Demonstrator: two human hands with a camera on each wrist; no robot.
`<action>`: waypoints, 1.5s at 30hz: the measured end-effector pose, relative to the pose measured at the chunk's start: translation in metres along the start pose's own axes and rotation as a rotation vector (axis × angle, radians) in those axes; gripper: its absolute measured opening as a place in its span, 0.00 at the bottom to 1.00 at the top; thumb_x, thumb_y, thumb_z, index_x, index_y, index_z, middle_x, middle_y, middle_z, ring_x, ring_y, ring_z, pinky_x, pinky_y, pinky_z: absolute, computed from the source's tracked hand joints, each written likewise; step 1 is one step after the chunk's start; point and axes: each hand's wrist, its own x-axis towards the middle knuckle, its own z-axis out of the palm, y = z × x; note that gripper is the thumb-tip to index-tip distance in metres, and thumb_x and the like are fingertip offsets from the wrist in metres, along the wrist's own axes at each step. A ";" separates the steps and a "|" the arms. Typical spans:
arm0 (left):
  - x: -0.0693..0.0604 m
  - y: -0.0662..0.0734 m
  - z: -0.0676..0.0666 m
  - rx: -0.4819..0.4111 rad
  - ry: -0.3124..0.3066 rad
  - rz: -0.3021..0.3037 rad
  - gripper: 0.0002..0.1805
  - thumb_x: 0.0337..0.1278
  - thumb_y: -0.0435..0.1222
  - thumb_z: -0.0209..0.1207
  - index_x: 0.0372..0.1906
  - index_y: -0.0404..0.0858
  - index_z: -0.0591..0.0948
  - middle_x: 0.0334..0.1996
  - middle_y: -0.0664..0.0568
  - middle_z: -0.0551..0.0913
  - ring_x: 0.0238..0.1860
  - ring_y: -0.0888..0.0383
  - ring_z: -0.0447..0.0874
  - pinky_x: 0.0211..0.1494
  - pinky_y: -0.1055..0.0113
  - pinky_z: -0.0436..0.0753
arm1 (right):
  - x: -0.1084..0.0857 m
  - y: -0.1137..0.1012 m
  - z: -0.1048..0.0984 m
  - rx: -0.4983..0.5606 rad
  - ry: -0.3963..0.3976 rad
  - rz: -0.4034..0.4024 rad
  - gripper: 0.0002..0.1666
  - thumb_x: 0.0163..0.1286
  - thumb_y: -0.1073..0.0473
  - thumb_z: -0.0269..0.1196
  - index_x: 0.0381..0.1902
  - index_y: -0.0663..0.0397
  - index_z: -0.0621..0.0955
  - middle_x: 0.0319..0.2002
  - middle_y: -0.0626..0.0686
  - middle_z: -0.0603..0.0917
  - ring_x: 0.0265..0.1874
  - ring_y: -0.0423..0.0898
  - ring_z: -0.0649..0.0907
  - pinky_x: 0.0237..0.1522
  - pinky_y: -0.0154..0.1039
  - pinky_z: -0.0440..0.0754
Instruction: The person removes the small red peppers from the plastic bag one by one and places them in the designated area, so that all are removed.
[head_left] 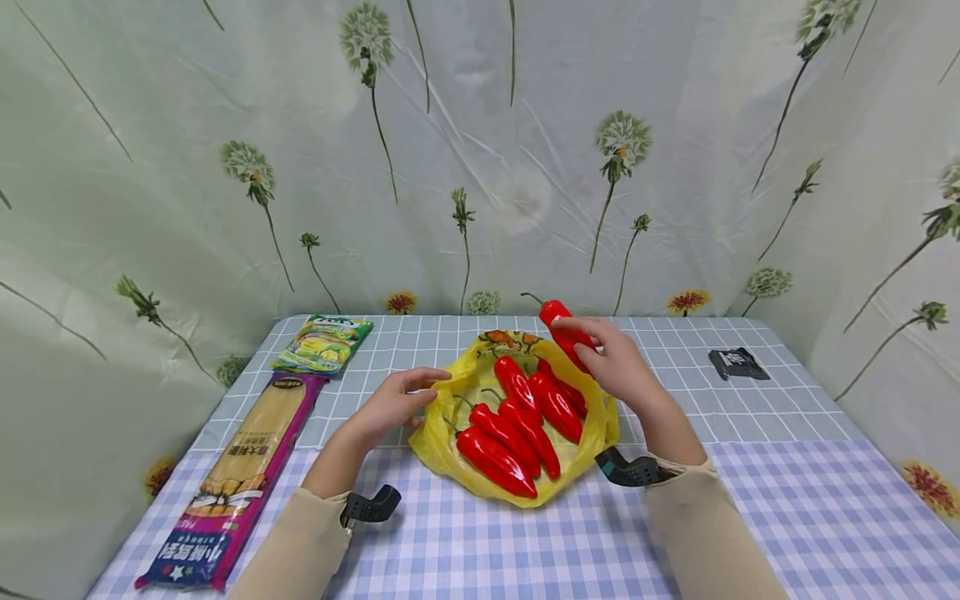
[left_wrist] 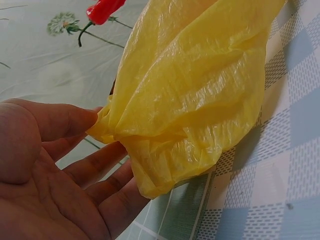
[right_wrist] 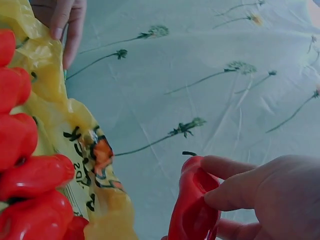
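Holding a red pepper [head_left: 557, 312] in the right hand [head_left: 618, 362], gripping its body firmly with thumb and fingers set only its thickness apart; pointing its stem away from that grip, near the right rim of a yellow bag [head_left: 431, 429] but apart from it in the right wrist view. Pinching the bag's left edge between thumb and forefinger of the left hand [head_left: 393, 408], resting the other fingers loosely beside the film.

Apparently handling peppers singly at the bag's mouth, judging by six more peppers [head_left: 497, 461] visible inside, below and left of the right-hand grip; not revealing whether inward or outward. Probably needing next, if inward, a lowering past the rim and a late release; if outward, a clear swing away from the rim; either way calling for a steady left-hand pinch.

Facing a long pasta packet [head_left: 240, 467] left of the left-hand grip, a green packet [head_left: 321, 343] at its far end, and a small black packet [head_left: 738, 363] well right of the right-hand grip. Seeing no packet between grip and bag; more likely contending with the slack rim just beside the pepper, and risking a snagged stem.
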 end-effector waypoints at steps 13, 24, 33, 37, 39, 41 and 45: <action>0.000 0.000 0.000 -0.004 -0.002 0.000 0.19 0.71 0.36 0.54 0.62 0.49 0.79 0.65 0.49 0.78 0.48 0.53 0.77 0.37 0.66 0.82 | 0.000 0.017 -0.017 0.062 0.064 0.141 0.18 0.76 0.56 0.55 0.61 0.43 0.79 0.67 0.60 0.71 0.61 0.63 0.73 0.45 0.50 0.86; 0.000 -0.001 0.000 -0.001 -0.004 -0.006 0.19 0.71 0.36 0.54 0.62 0.49 0.79 0.66 0.49 0.77 0.49 0.53 0.77 0.37 0.66 0.82 | 0.001 0.032 -0.032 0.144 0.120 0.278 0.21 0.77 0.55 0.53 0.66 0.40 0.75 0.75 0.59 0.64 0.69 0.65 0.67 0.59 0.62 0.78; 0.000 0.001 0.000 -0.013 -0.005 -0.008 0.19 0.71 0.35 0.53 0.63 0.49 0.79 0.66 0.48 0.77 0.50 0.52 0.77 0.38 0.66 0.83 | 0.000 0.044 -0.038 0.228 0.178 0.320 0.23 0.76 0.58 0.53 0.67 0.43 0.73 0.76 0.59 0.62 0.71 0.64 0.64 0.61 0.60 0.77; -0.002 0.002 0.000 -0.012 -0.004 -0.011 0.19 0.72 0.35 0.53 0.63 0.49 0.79 0.67 0.48 0.76 0.51 0.52 0.77 0.38 0.66 0.83 | 0.000 0.052 -0.040 0.239 0.203 0.335 0.24 0.76 0.60 0.51 0.68 0.44 0.72 0.76 0.59 0.60 0.71 0.63 0.64 0.61 0.59 0.78; -0.002 0.002 0.000 -0.009 -0.004 -0.009 0.19 0.72 0.35 0.53 0.62 0.49 0.79 0.67 0.48 0.76 0.51 0.52 0.77 0.38 0.66 0.83 | 0.001 0.056 -0.041 0.235 0.212 0.347 0.25 0.76 0.60 0.52 0.69 0.43 0.71 0.76 0.59 0.60 0.71 0.64 0.64 0.61 0.60 0.78; -0.003 0.002 0.000 -0.008 -0.004 -0.006 0.19 0.71 0.36 0.53 0.62 0.49 0.79 0.68 0.48 0.76 0.51 0.52 0.77 0.38 0.65 0.83 | 0.001 0.061 -0.041 0.223 0.222 0.362 0.26 0.76 0.60 0.52 0.70 0.43 0.71 0.76 0.60 0.59 0.71 0.66 0.64 0.60 0.60 0.79; -0.003 0.003 0.000 -0.005 -0.005 -0.002 0.19 0.71 0.36 0.53 0.62 0.49 0.79 0.68 0.48 0.76 0.50 0.52 0.77 0.38 0.65 0.83 | 0.001 0.070 -0.043 0.215 0.228 0.394 0.27 0.75 0.60 0.53 0.71 0.42 0.70 0.76 0.61 0.59 0.71 0.67 0.64 0.57 0.60 0.80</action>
